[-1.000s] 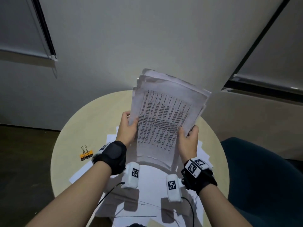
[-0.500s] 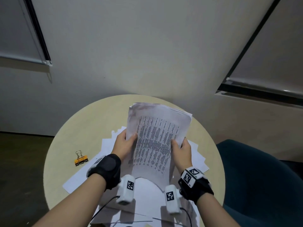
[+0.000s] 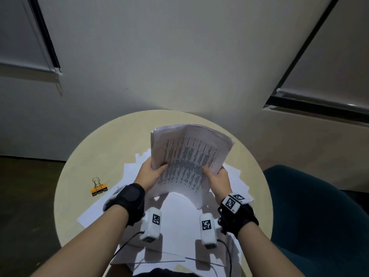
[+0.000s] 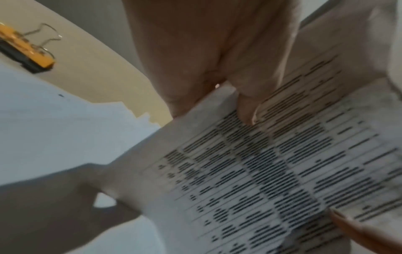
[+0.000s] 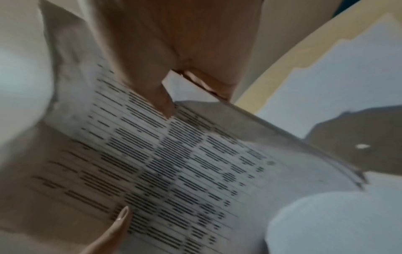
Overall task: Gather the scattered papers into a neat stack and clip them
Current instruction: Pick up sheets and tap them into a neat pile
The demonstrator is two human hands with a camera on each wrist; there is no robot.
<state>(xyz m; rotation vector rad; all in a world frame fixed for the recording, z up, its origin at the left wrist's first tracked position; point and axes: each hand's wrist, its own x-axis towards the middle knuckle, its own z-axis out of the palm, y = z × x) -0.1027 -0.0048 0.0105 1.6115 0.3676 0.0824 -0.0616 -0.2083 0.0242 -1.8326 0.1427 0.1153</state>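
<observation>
Over the round table (image 3: pixel 83 156), both hands, left hand (image 3: pixel 148 173), right hand (image 3: pixel 217 179), gripping the paper stack (image 3: pixel 189 156), binder clip (image 3: pixel 98 187) apart

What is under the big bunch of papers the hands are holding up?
Under the held stack, loose white sheets lie spread on the round table. The left hand and right hand grip its sides. Whatever lies beneath those sheets is covered.
</observation>
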